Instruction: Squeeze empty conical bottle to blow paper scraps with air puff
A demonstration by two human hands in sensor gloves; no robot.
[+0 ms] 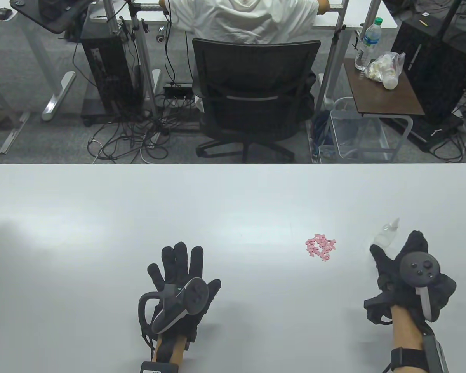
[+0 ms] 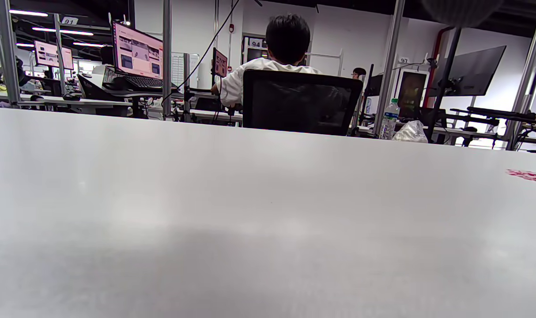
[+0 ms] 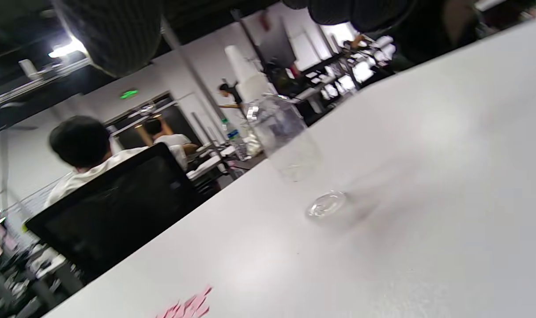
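Observation:
A clear empty conical bottle (image 1: 386, 233) with a white nozzle stands at the table's right side. It also shows in the right wrist view (image 3: 285, 137). A small pile of pink paper scraps (image 1: 321, 247) lies to its left, and shows low in the right wrist view (image 3: 186, 307) and at the right edge of the left wrist view (image 2: 530, 176). My right hand (image 1: 394, 243) is open just short of the bottle, thumb and fingers spread to either side, not touching it. My left hand (image 1: 184, 268) rests flat on the table with its fingers spread, holding nothing.
A small clear round piece (image 3: 325, 205) lies on the white table (image 1: 139, 217) just in front of the bottle. Beyond the table's far edge a person sits in a black office chair (image 1: 256, 97).

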